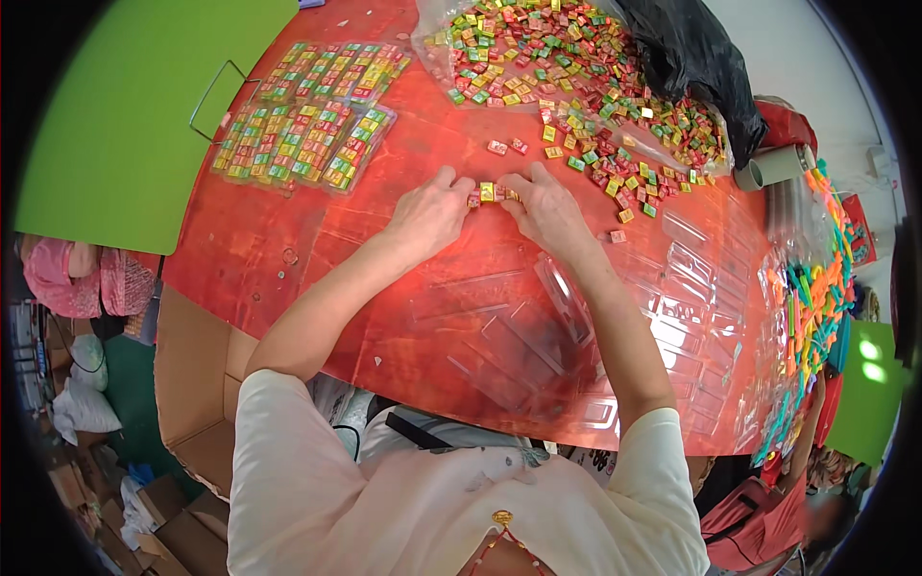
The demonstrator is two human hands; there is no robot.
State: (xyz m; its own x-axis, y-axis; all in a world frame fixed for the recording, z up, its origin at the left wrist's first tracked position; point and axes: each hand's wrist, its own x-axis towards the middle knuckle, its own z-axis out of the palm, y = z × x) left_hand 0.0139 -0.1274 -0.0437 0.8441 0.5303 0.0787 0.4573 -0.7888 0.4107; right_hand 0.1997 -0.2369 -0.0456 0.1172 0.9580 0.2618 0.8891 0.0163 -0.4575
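Note:
Over the red table (317, 235), my left hand (429, 213) and my right hand (554, 213) face each other with fingertips closed. Between them they pinch a short row of small wrapped blocks (488, 192), yellow and red, one hand at each end. The fingers hide the row's outer ends. Just beyond the hands lie two loose red blocks (497, 148). A large heap of red, yellow and green blocks (538, 58) spreads over clear plastic at the far right, some strewn toward my right hand.
Filled clear trays (312, 130) of blocks lie at the far left. Unfilled clear plastic trays (696, 269) cover the right side. A black plastic bag (696, 58) borders the heap. Colourful plastic pieces (816, 298) crowd the right edge, near another person (768, 514). A cardboard box (197, 370) stands lower left.

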